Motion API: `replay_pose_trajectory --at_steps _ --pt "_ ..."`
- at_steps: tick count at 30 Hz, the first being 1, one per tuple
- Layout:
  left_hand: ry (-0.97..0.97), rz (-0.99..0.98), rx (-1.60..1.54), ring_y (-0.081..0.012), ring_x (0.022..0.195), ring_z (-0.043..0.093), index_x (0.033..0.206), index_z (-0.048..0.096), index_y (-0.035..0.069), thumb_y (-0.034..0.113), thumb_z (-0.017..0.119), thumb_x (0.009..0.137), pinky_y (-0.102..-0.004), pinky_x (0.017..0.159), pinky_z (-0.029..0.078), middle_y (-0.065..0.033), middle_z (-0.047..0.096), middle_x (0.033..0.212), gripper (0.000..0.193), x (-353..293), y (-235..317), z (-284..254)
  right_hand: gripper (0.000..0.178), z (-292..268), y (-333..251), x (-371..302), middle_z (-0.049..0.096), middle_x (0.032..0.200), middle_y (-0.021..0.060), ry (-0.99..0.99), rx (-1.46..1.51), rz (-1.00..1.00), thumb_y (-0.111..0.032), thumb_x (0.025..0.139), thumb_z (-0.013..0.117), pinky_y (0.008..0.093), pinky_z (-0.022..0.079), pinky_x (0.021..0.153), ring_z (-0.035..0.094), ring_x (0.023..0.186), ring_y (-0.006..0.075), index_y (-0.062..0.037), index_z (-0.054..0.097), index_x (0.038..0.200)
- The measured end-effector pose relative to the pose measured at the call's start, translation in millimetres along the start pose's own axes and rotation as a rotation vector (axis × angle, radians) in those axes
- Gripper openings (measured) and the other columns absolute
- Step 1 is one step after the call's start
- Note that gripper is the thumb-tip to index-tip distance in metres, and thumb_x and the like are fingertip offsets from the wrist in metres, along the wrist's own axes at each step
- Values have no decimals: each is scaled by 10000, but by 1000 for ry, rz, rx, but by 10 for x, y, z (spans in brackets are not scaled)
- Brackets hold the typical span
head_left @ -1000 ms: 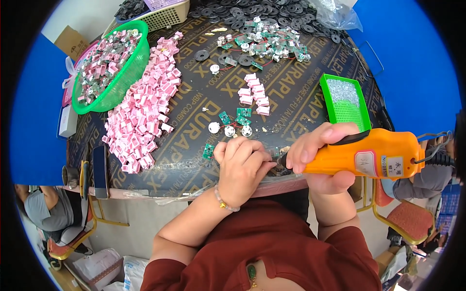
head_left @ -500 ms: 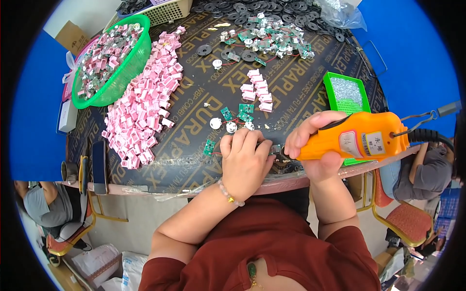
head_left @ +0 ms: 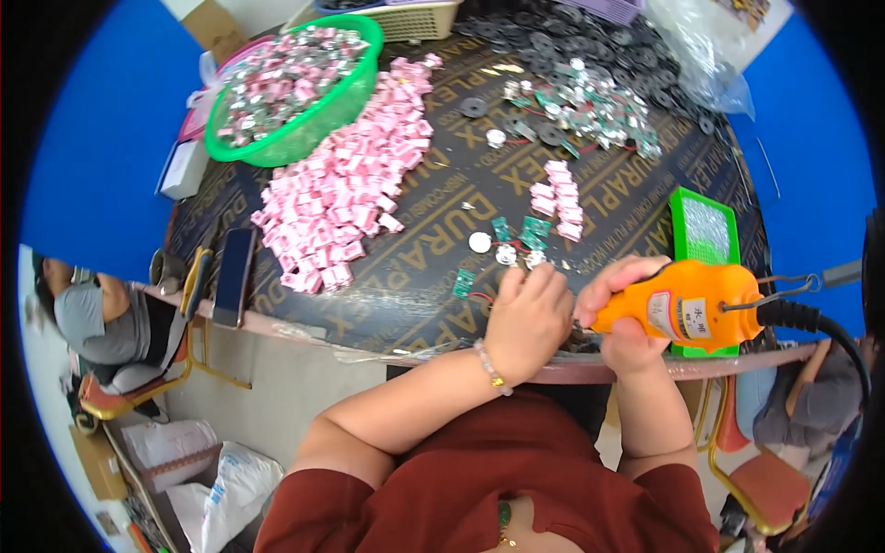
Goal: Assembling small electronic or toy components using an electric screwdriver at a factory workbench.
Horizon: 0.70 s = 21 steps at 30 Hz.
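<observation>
My right hand (head_left: 631, 324) is wrapped round an orange corded electric screwdriver (head_left: 710, 309), whose tip points left toward my other hand. My left hand (head_left: 532, 313) is closed at the table's near edge, fingers curled down on a small part they hide. A small green circuit board (head_left: 464, 283) lies beside it, its red wire running in under the fingers. Just beyond the fingertips are more green boards (head_left: 535, 230) on red wires, with round white pieces (head_left: 480, 242). Farther off, several pink plastic housings (head_left: 569, 203) lie in short rows.
A heap of pink housings (head_left: 346, 198) covers the left, beside a full green basket (head_left: 369, 83). Wired boards (head_left: 599, 111) and black discs (head_left: 516, 37) are piled at the back. A green tray (head_left: 682, 230) of small silvery pieces stands right; a phone (head_left: 234, 276) lies left.
The whole view has swung, so the table's things sit farther right in the picture. Both hands stay together at the near edge, the right one still holding the screwdriver.
</observation>
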<state>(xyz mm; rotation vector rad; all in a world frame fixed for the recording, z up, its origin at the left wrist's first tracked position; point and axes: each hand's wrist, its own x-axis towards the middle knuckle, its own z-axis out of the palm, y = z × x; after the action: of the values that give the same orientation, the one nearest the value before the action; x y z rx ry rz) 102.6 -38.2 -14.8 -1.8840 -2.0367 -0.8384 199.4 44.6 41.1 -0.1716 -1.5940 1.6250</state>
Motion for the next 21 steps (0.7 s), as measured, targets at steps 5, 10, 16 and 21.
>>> replay_pose_trajectory --at_steps 5,10,16,21 --pt "30 -6 -28 -210 1013 499 745 600 95 196 598 715 -371 886 355 -45 537 858 105 -27 8 -14 512 45 2 -37 542 758 95 73 108 17 -381 783 761 315 483 519 538 574 185 -47 464 1032" --pt "-64 -75 -201 -205 925 536 808 611 120 231 699 709 -386 867 338 -26 565 866 173 -4 -110 -295 632 -193 -125 -81 556 766 84 125 358 -105 -483 785 724 324 493 521 558 574 203 -69 424 1156" --pt "282 -296 -392 -264 781 662 882 666 53 193 654 819 -364 724 501 -116 678 810 154 910 -1187 -1309 685 -506 -514 -120 525 750 72 252 61 -357 -595 833 601 265 467 445 512 490 144 -47 389 1186" --pt "335 -248 415 -312 1002 623 1179 618 109 367 719 781 -416 882 469 -126 657 1093 484 1474 -2226 -1624 681 -610 -422 -167 525 742 73 289 2 -332 -582 832 614 266 463 441 507 489 138 -38 396 1179"
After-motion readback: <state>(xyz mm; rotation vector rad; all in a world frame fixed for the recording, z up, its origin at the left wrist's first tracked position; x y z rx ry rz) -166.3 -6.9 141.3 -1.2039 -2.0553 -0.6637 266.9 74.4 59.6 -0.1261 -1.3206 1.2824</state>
